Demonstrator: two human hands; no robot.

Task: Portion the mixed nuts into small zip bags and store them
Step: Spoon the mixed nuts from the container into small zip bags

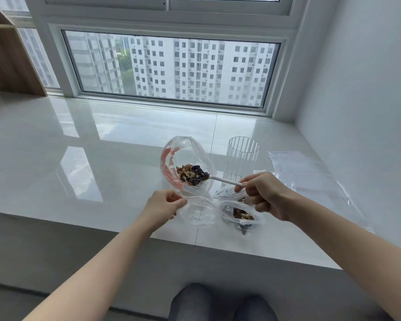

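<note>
Judging from its thin clear film, the small zip bag (pixel 198 210) is very light, soft and slippery, so I think it is best held at the stiffer red zip line of its mouth, where the left hand (pixel 163 205) pinches it now with curled fingers (pixel 171 200). It lies empty on the worktop (pixel 79 140), just in front of the big open bag of mixed nuts (pixel 190 173). The right hand (pixel 263 194) grips the handle of a white spoon (pixel 220 180), whose bowl is in the nuts; right of the empty bag is a filled bag (pixel 241 214).
</note>
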